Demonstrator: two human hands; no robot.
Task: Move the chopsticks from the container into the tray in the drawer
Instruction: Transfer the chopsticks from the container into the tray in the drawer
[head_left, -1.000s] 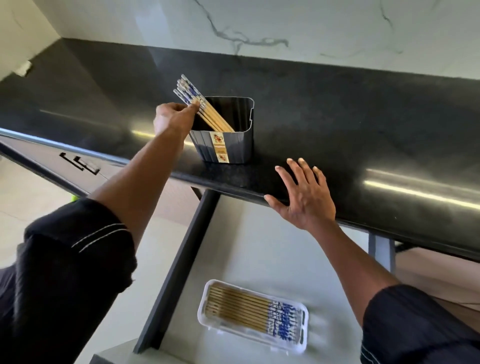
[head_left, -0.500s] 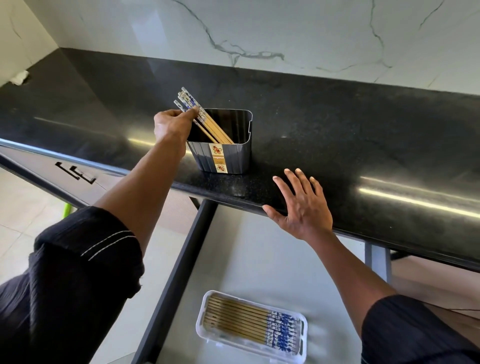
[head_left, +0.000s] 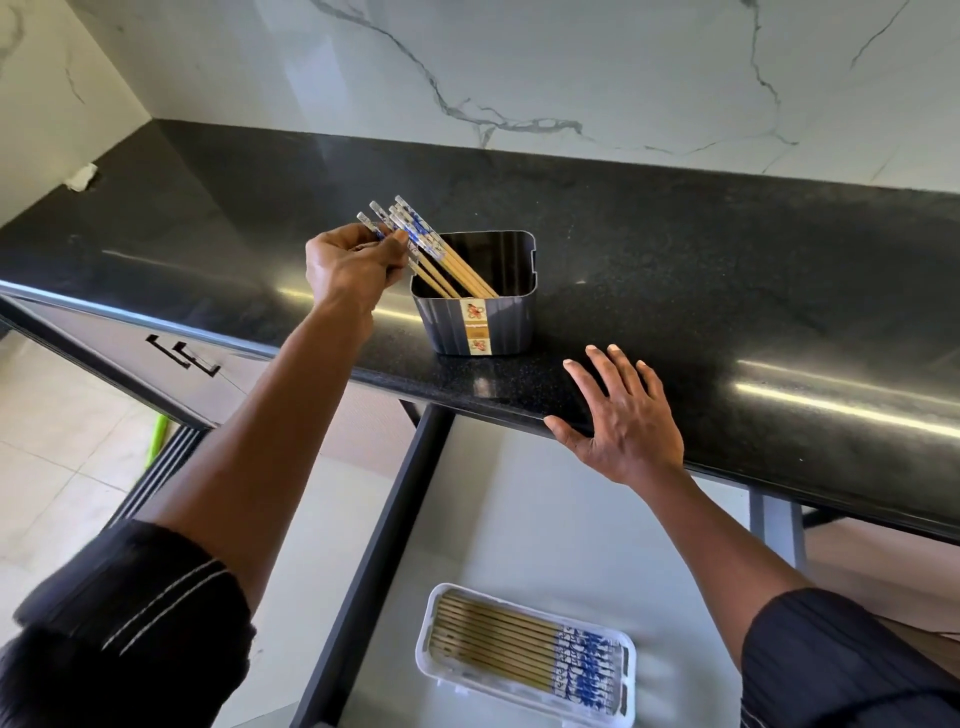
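A small bundle of bamboo chopsticks with blue-and-white patterned tops (head_left: 447, 262) stands slanted in the dark grey ribbed plastic container (head_left: 498, 332), the tops leaning out over its rim toward the left hand (head_left: 353, 265). That hand has its fingers and thumb curled round the patterned ends, pinching some of them. The lower ends are down inside the container, so we judge the lift has hardly begun. The right hand (head_left: 628, 421) lies flat with fingers spread on the front edge of the black polished stone table (head_left: 727, 291) and holds nothing. The container stands just beyond it, to its left.

Below the right hand, the open pale-floored drawer (head_left: 545, 519) holds a white rectangular plastic tray (head_left: 423, 642). A neat row of matching chopsticks (head_left: 498, 636) already lies flat in it, patterned ends all toward the right. We reckon the greater part of the task is done. What is left is the handful in the container, to be carried down and laid with the others.

We cannot count how many sticks the left hand has, since its fingers cover them, nor tell whether it has all of the bundle. The container's near wall hides its floor. The drawer's near end is cut off. Far left of the left hand, a crumpled white scrap (head_left: 83, 176) lies on the table, and a green object (head_left: 156, 441) on the floor is too narrow to identify.
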